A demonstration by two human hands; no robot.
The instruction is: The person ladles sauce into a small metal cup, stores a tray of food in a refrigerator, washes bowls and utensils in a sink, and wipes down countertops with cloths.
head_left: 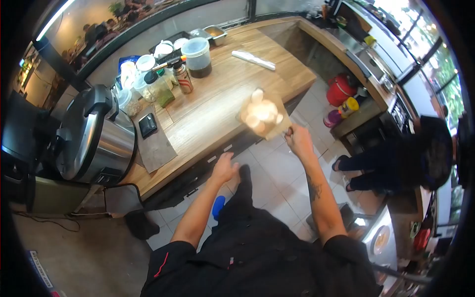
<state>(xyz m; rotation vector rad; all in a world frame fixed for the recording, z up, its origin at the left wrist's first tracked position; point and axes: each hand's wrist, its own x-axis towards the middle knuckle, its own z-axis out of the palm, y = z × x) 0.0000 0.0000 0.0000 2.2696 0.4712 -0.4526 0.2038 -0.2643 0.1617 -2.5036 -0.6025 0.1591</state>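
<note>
My right hand (299, 142) grips the near corner of a small wooden serving board (273, 130) over the worktop's front edge. On the board sits pale, rounded food (261, 111) in several lumps, too washed out by glare to name. My left hand (225, 169) is held in the air just off the worktop's front edge, fingers apart and holding nothing. Between my hands the tiled floor shows.
On the wooden worktop (213, 114) stand a clear tub (196, 57), a gas torch canister (182, 78), several jars, a black wallet-like item (148, 125) and white wrapped cutlery (253, 60). A large cooker (99, 138) is at left. Another person (396, 153) stands at right.
</note>
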